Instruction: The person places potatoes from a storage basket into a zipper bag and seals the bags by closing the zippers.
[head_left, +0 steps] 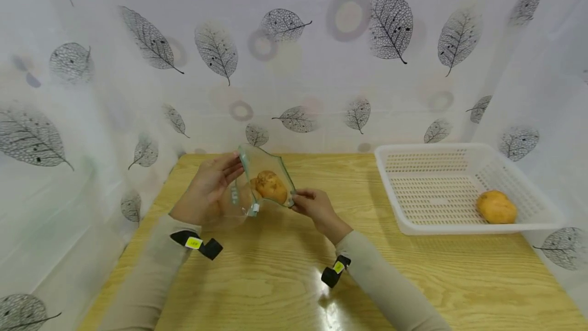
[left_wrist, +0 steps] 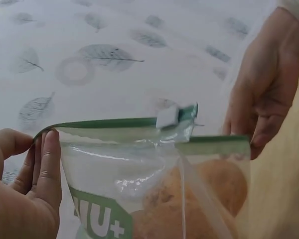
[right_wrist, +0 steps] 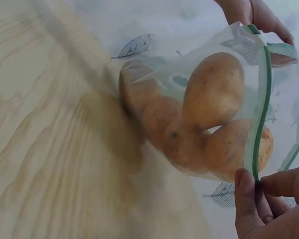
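Note:
Between the two hands is a clear zip bag (head_left: pixel 235 199) with a green-edged mouth and a white slider (left_wrist: pixel 167 117). Several potatoes (right_wrist: pixel 213 90) lie inside it, seen through the plastic. My left hand (head_left: pixel 207 186) pinches one corner of the bag's rim between thumb and fingers. The opposite corner is pinched by my right hand (head_left: pixel 317 210), its fingertips (right_wrist: pixel 245 185) right at the green strip. The mouth gapes between them, and one potato (head_left: pixel 271 186) shows through the opening. In the right wrist view the bag's bottom end is close to the wooden table.
A white plastic basket (head_left: pixel 400 218) stands at the right of the wooden table (head_left: pixel 275 285), with a single potato (head_left: pixel 496 207) in its right corner. Leaf-patterned sheeting (head_left: pixel 294 75) hangs behind the table and along both sides.

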The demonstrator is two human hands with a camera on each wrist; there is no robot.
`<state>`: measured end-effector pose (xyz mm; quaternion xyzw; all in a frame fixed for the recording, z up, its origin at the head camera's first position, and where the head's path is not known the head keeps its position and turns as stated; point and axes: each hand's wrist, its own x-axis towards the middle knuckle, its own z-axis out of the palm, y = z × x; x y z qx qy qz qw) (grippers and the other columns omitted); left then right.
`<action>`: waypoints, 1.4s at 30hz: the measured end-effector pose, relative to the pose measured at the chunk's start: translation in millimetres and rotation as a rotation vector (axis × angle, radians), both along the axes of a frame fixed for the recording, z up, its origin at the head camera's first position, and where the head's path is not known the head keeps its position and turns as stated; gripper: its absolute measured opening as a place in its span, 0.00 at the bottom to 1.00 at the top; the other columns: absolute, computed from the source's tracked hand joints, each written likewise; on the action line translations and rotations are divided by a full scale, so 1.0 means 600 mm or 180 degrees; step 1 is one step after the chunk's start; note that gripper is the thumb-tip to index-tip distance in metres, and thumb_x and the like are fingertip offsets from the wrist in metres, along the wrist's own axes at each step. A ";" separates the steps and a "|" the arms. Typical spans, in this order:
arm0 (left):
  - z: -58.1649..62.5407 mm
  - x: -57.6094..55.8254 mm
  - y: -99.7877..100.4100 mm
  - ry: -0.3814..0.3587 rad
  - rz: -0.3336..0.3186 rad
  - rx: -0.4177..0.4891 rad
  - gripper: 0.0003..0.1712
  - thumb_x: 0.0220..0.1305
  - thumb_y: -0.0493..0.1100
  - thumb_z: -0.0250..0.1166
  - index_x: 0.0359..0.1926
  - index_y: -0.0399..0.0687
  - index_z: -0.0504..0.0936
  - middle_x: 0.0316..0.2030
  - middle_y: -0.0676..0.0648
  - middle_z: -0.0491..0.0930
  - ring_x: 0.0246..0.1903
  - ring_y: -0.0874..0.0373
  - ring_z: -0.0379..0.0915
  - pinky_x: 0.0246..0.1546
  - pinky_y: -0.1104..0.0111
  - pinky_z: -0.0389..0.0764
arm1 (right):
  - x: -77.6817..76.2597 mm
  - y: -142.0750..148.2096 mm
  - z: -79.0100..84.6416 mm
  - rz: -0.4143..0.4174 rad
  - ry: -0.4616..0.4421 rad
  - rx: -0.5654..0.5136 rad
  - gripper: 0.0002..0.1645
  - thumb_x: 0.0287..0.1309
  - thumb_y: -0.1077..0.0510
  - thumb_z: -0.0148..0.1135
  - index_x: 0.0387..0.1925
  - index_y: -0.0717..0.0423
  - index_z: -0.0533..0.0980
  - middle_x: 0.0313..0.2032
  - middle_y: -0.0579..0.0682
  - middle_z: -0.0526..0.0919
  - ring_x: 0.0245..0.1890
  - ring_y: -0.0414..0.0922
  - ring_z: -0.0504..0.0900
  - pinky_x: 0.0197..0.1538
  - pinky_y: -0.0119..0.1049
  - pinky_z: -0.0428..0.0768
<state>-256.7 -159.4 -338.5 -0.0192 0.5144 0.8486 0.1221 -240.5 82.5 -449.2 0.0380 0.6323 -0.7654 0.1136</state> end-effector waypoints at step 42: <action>0.102 0.023 -0.099 0.0921 0.0051 -0.0680 0.05 0.65 0.36 0.63 0.34 0.44 0.85 0.28 0.50 0.83 0.29 0.61 0.81 0.35 0.74 0.86 | -0.007 -0.051 0.117 0.0883 0.0712 -0.0957 0.12 0.70 0.68 0.46 0.53 0.67 0.65 0.39 0.49 0.81 0.44 0.42 0.82 0.65 0.46 0.73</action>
